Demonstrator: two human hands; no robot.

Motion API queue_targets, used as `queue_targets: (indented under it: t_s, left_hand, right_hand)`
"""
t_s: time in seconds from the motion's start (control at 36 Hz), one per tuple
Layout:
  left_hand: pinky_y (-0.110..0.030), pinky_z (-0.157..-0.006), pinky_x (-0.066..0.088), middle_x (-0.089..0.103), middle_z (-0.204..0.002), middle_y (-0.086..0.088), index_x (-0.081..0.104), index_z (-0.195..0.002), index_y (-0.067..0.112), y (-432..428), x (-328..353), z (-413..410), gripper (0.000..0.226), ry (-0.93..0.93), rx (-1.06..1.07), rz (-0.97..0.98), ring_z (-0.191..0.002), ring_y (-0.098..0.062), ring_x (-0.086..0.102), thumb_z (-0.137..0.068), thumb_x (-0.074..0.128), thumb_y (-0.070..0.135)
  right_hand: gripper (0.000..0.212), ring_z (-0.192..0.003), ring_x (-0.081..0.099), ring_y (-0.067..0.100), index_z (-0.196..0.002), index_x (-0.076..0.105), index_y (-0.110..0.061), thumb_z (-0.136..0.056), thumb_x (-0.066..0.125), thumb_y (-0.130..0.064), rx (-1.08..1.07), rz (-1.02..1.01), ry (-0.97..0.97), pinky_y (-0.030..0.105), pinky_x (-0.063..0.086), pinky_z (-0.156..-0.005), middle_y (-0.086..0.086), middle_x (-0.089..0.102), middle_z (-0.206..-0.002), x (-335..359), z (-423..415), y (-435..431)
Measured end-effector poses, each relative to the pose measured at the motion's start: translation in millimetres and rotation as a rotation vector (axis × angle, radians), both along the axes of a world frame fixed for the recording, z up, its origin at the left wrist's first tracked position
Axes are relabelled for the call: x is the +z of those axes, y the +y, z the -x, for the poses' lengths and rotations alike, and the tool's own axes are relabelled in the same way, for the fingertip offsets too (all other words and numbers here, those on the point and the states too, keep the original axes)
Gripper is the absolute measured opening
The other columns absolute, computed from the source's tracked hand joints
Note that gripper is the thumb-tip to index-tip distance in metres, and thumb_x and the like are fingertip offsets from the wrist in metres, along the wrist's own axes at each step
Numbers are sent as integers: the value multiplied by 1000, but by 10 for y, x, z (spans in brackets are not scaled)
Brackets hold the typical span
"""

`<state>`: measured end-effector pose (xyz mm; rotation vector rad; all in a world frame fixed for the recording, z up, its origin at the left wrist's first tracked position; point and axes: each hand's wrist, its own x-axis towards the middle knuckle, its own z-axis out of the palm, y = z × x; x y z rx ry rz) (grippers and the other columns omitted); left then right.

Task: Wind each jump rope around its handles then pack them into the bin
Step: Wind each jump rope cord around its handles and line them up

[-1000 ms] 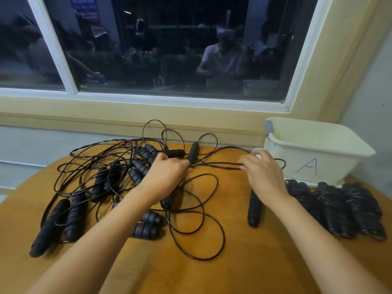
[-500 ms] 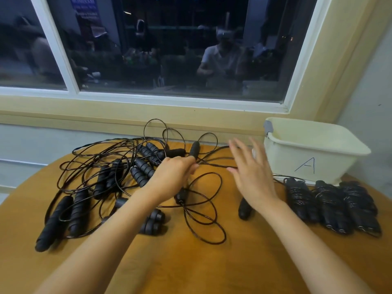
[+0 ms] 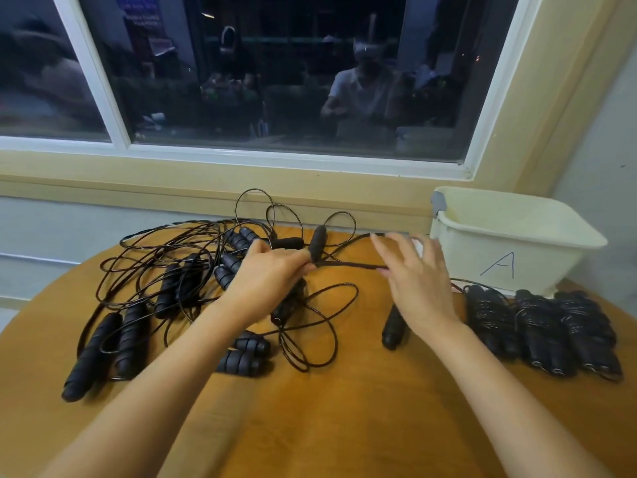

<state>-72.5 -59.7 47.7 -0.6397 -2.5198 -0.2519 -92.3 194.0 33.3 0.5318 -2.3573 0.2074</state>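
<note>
In the head view, our left hand grips a jump rope at the edge of the tangled pile, just as it did a second ago. Our right hand, curled on that cord a second ago and then lifted open, comes back with fingers spread, just touching the stretched line. We judge that winding of this rope has not yet begun. Three wound bundles lie on the table beside the bin, unpacked.
</note>
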Motion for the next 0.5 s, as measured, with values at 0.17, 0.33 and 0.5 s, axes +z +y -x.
queue_targets:
  t_s: [0.17,0.33,0.5]
  left_hand:
    - [-35,-73,32,57,-74,6,60,-90,17,320,-22,-39,39,279,-11,157,-64,-18,54,-106,30,35]
    - [-30,-76,31,56,-77,7,53,-91,19,114,-196,-48,28,239,-64,8,-67,-16,54,-105,34,34]
    - [-33,-77,38,56,-79,12,59,-86,15,-240,-224,7,28,148,32,-84,-69,-11,48,-100,43,33]
  right_hand:
    - [27,-84,66,25,-106,69,-11,-86,72,-27,185,-157,127,63,40,-107,3,71,-86,-19,-85,-363]
    - [32,-59,63,17,-77,67,-12,-97,50,-29,302,76,200,48,56,-91,-2,65,-62,69,-52,-134]
    - [28,-55,57,17,-77,70,-9,-96,54,-21,304,205,332,32,54,-60,0,63,-62,125,-56,101]
